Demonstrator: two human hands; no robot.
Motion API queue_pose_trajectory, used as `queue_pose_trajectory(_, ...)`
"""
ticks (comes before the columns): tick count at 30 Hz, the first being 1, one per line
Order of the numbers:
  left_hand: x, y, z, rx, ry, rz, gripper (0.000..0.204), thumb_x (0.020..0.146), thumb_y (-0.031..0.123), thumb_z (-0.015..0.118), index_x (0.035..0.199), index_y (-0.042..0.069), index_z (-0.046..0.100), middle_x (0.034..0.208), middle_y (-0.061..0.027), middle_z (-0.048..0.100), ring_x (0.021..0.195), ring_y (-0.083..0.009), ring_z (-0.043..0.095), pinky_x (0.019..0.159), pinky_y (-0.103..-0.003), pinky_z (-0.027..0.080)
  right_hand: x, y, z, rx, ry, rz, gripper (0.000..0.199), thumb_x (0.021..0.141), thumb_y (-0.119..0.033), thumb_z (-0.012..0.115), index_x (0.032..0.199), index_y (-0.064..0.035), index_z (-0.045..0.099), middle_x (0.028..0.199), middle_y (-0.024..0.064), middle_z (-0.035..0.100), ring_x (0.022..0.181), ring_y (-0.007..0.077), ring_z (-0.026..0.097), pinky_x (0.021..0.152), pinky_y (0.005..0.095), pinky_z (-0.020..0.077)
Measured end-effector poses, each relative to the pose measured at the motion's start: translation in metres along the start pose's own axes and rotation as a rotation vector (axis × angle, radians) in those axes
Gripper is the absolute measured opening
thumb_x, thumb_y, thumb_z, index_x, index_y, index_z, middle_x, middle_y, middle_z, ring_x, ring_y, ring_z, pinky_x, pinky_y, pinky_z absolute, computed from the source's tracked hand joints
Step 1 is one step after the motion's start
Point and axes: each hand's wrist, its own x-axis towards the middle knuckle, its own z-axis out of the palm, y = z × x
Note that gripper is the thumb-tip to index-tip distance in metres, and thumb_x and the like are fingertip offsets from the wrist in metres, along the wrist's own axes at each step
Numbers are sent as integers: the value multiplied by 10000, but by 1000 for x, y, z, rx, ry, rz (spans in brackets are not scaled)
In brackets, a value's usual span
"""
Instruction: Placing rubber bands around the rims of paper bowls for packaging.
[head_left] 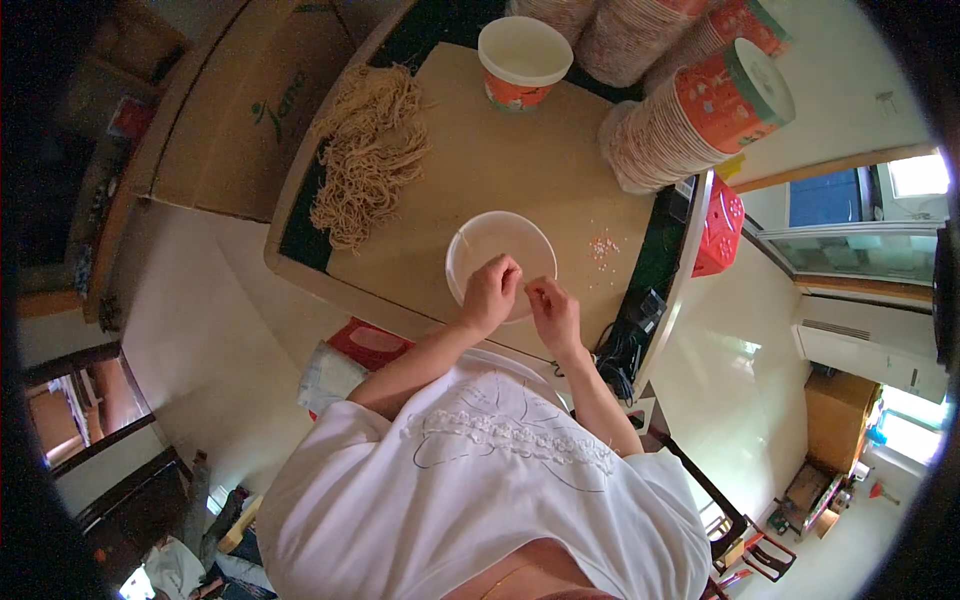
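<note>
My left hand [492, 292] and my right hand [556, 314] are close together over the near part of a round white paper bucket [456, 262]. Both have their fingers pinched. Whatever lies between the fingertips is too small to make out. A thin pale strand shows against the inside of the bucket, left of my hands. To the right, a scatter of tiny pink and white bits [604, 250] lies on the cardboard sheet [500, 165]. A tangled heap of tan cords [370, 150] sits at the left edge of that sheet.
Another white-and-red paper bucket [524, 62] stands at the far edge. Stacked printed buckets in clear wrap [690, 115] lean at the back right. Black cables with an adapter [630, 335] lie at the right edge, near a red plastic stool [718, 228]. A large carton [250, 110] is at left.
</note>
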Motion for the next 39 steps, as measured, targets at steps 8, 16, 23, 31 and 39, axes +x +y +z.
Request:
queue_pose_trajectory(8,-4,20,-4,-152,-99,-38,96,812,98,611,826,17,561,761,-135,615,715,-249,618,635,-348,476,0,-5,-2,205,146,-86,101,800,4,606,897,-23,611,763,69,584,677,148,538,611,250,433)
queue_pose_trajectory(16,-17,34,-14,33,-131,52,66,749,42,606,763,20,545,743,-146,593,716,-316,594,630,-402,465,-18,-8,-12,146,98,-32,40,838,0,585,857,-15,617,751,27,565,644,71,502,546,199,397)
queue_pose_trajectory(23,-23,47,-28,-8,-131,85,82,751,56,617,726,27,545,688,-119,569,614,-245,573,563,-352,446,-11,-17,-17,-25,148,-286,148,712,63,647,838,-14,631,843,109,581,816,243,563,716,322,463)
queue_pose_trajectory(31,-14,100,-66,-261,-391,17,75,778,39,615,751,5,554,689,-76,549,589,-129,535,542,-261,421,-1,2,-23,-12,351,-204,125,717,93,621,785,4,564,811,116,556,712,240,547,630,288,452)
queue_pose_trajectory(39,5,147,-62,-526,-568,145,81,816,40,595,750,69,558,713,7,533,650,-77,487,569,-213,392,15,-18,-38,45,299,16,92,814,-40,551,904,-24,542,746,146,544,662,258,556,601,330,459)
